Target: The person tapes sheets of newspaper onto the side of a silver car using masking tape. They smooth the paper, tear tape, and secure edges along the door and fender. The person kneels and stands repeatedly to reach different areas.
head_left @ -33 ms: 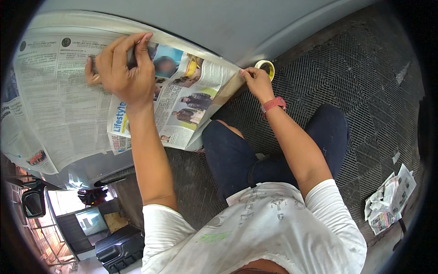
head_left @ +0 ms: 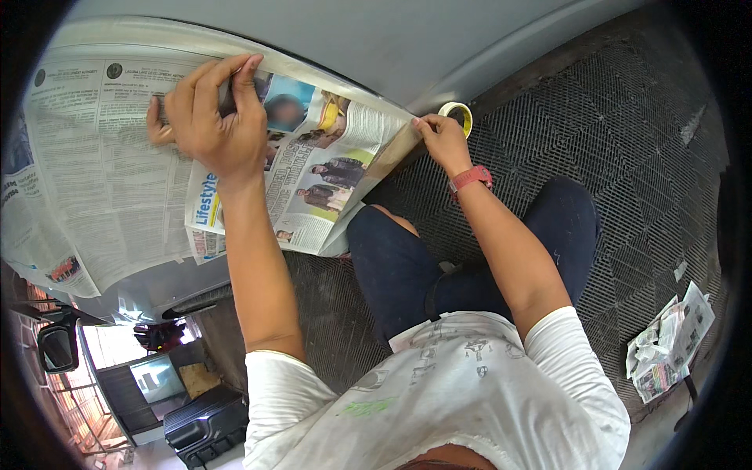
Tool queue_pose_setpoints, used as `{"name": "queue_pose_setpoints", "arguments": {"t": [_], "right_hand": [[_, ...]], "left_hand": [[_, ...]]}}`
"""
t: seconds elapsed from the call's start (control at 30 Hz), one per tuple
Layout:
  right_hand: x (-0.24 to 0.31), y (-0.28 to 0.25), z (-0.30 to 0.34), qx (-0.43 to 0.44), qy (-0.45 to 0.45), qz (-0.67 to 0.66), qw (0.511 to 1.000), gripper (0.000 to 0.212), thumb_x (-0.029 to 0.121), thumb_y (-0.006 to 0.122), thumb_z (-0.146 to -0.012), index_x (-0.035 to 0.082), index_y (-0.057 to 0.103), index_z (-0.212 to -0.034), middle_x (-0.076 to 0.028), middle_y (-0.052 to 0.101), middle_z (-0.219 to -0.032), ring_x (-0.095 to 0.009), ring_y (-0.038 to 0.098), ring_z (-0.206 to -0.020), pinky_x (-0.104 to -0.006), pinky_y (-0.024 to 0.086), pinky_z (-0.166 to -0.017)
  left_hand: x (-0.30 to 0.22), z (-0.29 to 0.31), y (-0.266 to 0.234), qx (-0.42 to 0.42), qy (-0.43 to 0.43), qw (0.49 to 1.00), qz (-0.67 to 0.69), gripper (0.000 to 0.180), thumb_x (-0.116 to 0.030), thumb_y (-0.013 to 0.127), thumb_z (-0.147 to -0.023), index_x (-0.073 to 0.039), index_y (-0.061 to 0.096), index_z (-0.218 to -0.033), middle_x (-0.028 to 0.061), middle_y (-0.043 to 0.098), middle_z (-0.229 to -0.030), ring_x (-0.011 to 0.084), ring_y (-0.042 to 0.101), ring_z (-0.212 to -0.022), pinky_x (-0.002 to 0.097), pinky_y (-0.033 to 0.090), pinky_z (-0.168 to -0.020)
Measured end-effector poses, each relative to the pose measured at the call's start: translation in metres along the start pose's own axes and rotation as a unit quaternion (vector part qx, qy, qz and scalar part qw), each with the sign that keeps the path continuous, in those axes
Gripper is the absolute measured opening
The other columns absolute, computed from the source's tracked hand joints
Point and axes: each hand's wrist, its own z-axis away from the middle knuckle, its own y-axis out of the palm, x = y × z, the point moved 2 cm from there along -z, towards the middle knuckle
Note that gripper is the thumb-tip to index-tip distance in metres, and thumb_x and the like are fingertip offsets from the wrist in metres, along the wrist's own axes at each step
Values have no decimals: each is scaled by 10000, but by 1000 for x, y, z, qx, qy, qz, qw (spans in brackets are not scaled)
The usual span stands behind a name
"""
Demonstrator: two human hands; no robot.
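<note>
A colour-printed newspaper sheet (head_left: 325, 192) covers part of a grey vehicle panel (head_left: 368, 47), overlapping a wider black-and-white newspaper sheet (head_left: 70, 180) on the left. My left hand (head_left: 215, 129) is closed at the colour sheet's upper edge, thumb and forefinger pinched together there, the other fingers curled. At the sheet's right corner, the fingertips of my right hand (head_left: 445, 145) pinch the paper edge. Just beyond that hand is a roll of tape (head_left: 468, 124) with a yellow inner ring, close to the panel's base. Whether a strip runs from the roll to the paper I cannot tell.
Below me lies a dark ribbed floor mat (head_left: 627, 141), with my bent knees (head_left: 395, 258) close to the paper. Crumpled newspaper (head_left: 666, 345) rests at the right. A side mirror (head_left: 59, 347) and a black case (head_left: 205, 427) show at the lower left.
</note>
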Motion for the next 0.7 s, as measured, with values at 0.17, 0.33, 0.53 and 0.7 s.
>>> {"name": "queue_pose_setpoints", "arguments": {"t": [0.17,0.33,0.53,0.7], "right_hand": [[9,-6,6,-28,-2,-11,1000,386,342,731,-1033,-28,838,-1023,-214,780,-836,-373,743,-784,-472,566,-796],[15,-14,2,-10,4,2,1000,389,343,732,-1031,-33,833,-1021,-225,779,-843,-379,748,-785,-473,568,-793],[17,-10,2,-24,8,6,1000,386,346,738,-1024,-29,833,-1022,-229,778,-839,-397,752,-788,-481,573,-789],[9,-4,-6,-38,-4,7,999,389,350,739,-1019,-27,833,-1020,-234,784,-860,-414,756,-809,-494,577,-802]], "left_hand": [[7,2,-1,-3,-6,999,43,111,-288,940,-896,-279,838,-937,-137,773,-975,110,672,-958,435,277,-1212],[14,3,1,-8,-3,998,56,119,-296,942,-893,-269,835,-938,-129,775,-977,117,680,-969,441,273,-1217],[5,0,5,-3,-8,1000,22,116,-310,941,-898,-283,833,-930,-136,770,-971,112,677,-978,462,247,-1219],[8,0,7,-20,2,1000,16,124,-326,944,-899,-281,832,-930,-146,759,-954,113,667,-946,463,242,-1216]]}}
